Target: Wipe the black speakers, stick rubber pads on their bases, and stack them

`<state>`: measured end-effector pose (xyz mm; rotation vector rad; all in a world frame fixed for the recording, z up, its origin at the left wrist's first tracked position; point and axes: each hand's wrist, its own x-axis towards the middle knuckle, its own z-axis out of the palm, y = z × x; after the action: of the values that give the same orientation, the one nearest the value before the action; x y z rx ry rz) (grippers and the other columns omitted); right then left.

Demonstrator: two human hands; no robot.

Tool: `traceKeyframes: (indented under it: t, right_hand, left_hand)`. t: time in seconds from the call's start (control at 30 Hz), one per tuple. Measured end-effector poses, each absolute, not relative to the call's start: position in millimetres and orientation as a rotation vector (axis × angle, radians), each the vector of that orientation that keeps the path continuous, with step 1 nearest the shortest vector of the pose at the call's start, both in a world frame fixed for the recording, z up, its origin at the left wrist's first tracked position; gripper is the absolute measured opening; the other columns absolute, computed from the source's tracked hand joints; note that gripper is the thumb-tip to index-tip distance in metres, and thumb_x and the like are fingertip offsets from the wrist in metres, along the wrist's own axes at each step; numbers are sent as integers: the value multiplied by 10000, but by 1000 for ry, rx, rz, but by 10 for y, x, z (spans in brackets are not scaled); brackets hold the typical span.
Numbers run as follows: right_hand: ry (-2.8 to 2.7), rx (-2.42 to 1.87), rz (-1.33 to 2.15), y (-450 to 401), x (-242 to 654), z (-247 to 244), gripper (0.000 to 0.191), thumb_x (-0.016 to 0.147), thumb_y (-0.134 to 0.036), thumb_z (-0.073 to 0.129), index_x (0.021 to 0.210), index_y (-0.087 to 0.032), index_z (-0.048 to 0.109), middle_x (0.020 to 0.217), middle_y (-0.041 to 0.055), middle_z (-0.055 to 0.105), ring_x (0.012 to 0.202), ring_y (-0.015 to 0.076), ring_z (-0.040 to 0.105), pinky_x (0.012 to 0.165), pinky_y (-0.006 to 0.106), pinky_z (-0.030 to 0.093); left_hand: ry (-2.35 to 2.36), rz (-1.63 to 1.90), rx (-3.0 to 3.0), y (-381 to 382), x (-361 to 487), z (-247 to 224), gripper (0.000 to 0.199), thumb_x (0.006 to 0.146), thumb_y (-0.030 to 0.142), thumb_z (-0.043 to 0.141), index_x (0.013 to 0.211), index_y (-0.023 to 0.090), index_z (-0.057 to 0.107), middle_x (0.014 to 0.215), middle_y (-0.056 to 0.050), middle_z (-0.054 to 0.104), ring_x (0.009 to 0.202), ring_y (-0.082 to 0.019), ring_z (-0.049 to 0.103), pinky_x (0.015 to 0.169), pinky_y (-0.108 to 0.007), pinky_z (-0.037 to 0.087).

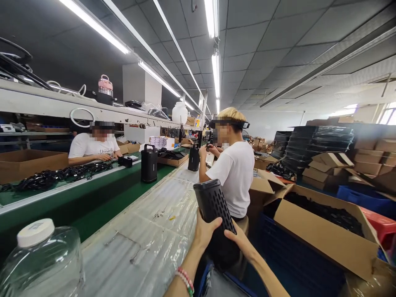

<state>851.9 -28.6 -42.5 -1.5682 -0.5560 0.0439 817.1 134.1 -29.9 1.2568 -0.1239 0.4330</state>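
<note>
One black perforated casing, tilted, held up beside the plastic-covered table. Left hand: clasped around its left side, thumb across the front. Right hand: clasped on its right side. Two black handled units, upright: one on the green conveyor belt, one near a white-shirted co-worker.
</note>
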Motion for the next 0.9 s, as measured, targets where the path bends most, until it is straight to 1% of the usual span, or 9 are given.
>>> traceKeyframes:
  t: [0.1, 0.2, 0.33, 0.43, 0.53, 0.6, 0.67, 0.77, 0.9]
  right_hand:
    - [-450, -1671, -5, -191, 8644, -546, 835, 642, -741, 743, 1239, -163, 655, 1336, 160, 579, 1301, 378, 465, 1148, 516, 306]
    - [-358, -1725, -62, -122, 8692, -679, 895, 654, -809, 671, 1282, -173, 631, 1406, 146, 521, 1368, 361, 382, 1178, 497, 251]
    - [-340, -1765, -83, -110, 8712, -629, 859, 653, -802, 667, 1258, -193, 640, 1386, 132, 543, 1354, 356, 407, 1158, 497, 300]
    - [-378, -1820, -161, -133, 8723, -349, 839, 654, -766, 687, 1264, -195, 603, 1327, 158, 583, 1298, 364, 473, 1119, 525, 351]
    - [-458, -1873, -335, -91, 8711, 114, 807, 796, -740, 554, 1372, -184, 452, 1337, 175, 552, 1265, 314, 500, 1102, 501, 367]
    - [-548, -1916, -426, -4, 8682, 445, 748, 862, -710, 480, 1405, -203, 394, 1358, 153, 525, 1259, 278, 494, 1076, 462, 392]
    - [-648, -1980, -475, 104, 8641, 728, 667, 875, -674, 495, 1374, -233, 445, 1350, 116, 526, 1243, 265, 491, 1036, 434, 416]
    - [-757, -2088, -522, 231, 8587, 999, 483, 896, -592, 484, 1214, -243, 587, 1268, 82, 568, 1197, 265, 502, 1015, 424, 397]
    - [-797, -2204, -563, 278, 8567, 1112, 437, 886, -519, 394, 1107, -208, 605, 1182, 91, 592, 1159, 270, 515, 1035, 436, 362]
  left_hand:
    - [0, 466, 1254, 1392, 8309, -359, 823, 675, 330, 770, 1350, 111, 354, 1322, -201, 569, 1211, -306, 578, 1084, -439, 419]
    - [65, 509, 1254, 1416, 8342, -384, 912, 665, 321, 760, 1406, 115, 269, 1379, -195, 526, 1249, -274, 557, 1091, -384, 426]
    - [92, 552, 1280, 1403, 8337, -363, 928, 668, 333, 739, 1430, 151, 243, 1431, -152, 490, 1287, -228, 533, 1082, -297, 437]
    - [170, 558, 1338, 1372, 8324, -348, 982, 656, 329, 743, 1453, 130, 205, 1462, -182, 449, 1336, -265, 487, 1120, -345, 401]
    - [236, 581, 1407, 1333, 8299, -348, 1051, 607, 313, 769, 1459, 107, 190, 1501, -220, 381, 1399, -319, 397, 1170, -418, 322]
    - [233, 592, 1445, 1312, 8281, -352, 1067, 580, 300, 778, 1456, 109, 199, 1498, -215, 386, 1398, -325, 393, 1173, -418, 314]
    - [193, 599, 1494, 1301, 8269, -357, 1072, 565, 297, 783, 1452, 125, 207, 1474, -192, 424, 1370, -312, 432, 1151, -389, 349]
    - [172, 581, 1585, 1301, 8262, -363, 1093, 561, 321, 790, 1453, 135, 186, 1456, -180, 445, 1349, -304, 457, 1130, -376, 377]
    - [162, 560, 1631, 1307, 8252, -364, 1099, 568, 347, 792, 1454, 142, 176, 1483, -181, 415, 1364, -303, 445, 1127, -374, 382]
